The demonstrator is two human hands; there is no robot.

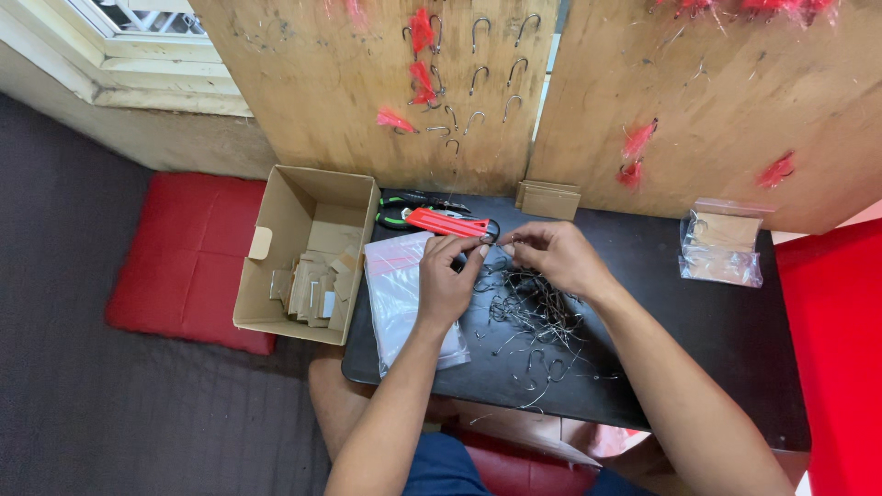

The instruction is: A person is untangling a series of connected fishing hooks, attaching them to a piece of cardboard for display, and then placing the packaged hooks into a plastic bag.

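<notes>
My left hand and my right hand meet over a small black table. The fingertips of both pinch a thin metal fish hook between them. Just below the hands lies a tangled pile of dark hooks and wire on the tabletop. A red-handled tool and green-handled pliers lie just beyond my left hand. Under my left wrist rests a stack of clear plastic bags.
An open cardboard box with small card pieces sits left of the table on a red cushion. Plywood boards behind hold hung hooks with red feathers. A clear bag with card lies at right, a flat card stack at the back.
</notes>
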